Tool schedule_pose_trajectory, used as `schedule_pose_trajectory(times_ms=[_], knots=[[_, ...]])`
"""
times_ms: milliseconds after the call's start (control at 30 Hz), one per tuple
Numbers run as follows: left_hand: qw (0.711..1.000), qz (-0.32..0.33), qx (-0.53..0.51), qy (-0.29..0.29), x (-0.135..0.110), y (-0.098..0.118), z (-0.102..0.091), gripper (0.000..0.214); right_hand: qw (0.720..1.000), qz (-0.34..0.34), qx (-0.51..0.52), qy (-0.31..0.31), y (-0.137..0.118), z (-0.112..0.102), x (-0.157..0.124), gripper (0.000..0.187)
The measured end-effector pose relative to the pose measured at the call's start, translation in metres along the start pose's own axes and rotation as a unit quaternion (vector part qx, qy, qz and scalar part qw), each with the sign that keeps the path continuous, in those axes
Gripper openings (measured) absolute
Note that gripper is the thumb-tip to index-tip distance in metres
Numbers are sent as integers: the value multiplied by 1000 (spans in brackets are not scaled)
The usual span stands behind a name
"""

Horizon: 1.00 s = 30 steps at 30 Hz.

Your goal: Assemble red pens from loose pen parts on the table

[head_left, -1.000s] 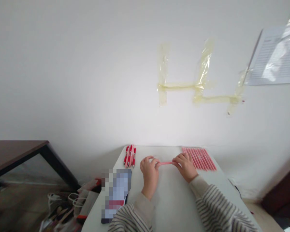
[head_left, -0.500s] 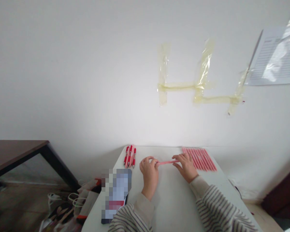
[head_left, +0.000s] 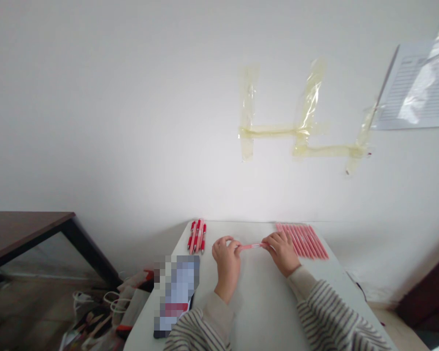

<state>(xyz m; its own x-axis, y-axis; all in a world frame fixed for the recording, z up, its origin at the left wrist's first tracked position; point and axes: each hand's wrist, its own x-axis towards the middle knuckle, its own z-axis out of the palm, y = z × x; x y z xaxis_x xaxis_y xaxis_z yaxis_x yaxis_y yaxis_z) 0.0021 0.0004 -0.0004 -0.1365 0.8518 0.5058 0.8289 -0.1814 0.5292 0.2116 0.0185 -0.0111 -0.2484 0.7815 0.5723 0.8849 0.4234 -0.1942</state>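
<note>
My left hand and my right hand both pinch the ends of one thin pink pen, held level just above the white table. A row of several pink pen barrels lies flat just right of my right hand. A small bundle of red and pink pens lies at the table's far left corner, left of my left hand.
A blurred-out dark phone lies at the table's left edge. A dark wooden table stands at far left, with cables and clutter on the floor. Tape strips and a paper sheet hang on the white wall.
Both hands stay at the pink pen; the right fingers shifted slightly along it and the visible stretch between the hands is a little shorter.
</note>
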Motion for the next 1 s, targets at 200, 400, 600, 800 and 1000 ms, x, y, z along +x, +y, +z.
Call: schedule_pose_trajectory(times_ms=[200, 400, 600, 800, 1000], knots=[[1000, -1, 6, 2, 0, 1, -2, 14, 1000, -4, 7, 9, 3, 3, 0, 24], [1000, -15, 20, 2, -2, 0, -2, 13, 999, 2, 47, 5, 6, 5, 0, 18], [1000, -16, 22, 1, -1, 0, -1, 13, 999, 21, 38, 24, 7, 6, -2, 17], [1000, -18, 11, -4, 1, -1, -1, 8, 999, 35, 3, 22, 7, 6, -3, 22], [1000, -11, -1, 15, 1, 0, -1, 6, 999, 33, 18, -3, 6, 5, -4, 26]])
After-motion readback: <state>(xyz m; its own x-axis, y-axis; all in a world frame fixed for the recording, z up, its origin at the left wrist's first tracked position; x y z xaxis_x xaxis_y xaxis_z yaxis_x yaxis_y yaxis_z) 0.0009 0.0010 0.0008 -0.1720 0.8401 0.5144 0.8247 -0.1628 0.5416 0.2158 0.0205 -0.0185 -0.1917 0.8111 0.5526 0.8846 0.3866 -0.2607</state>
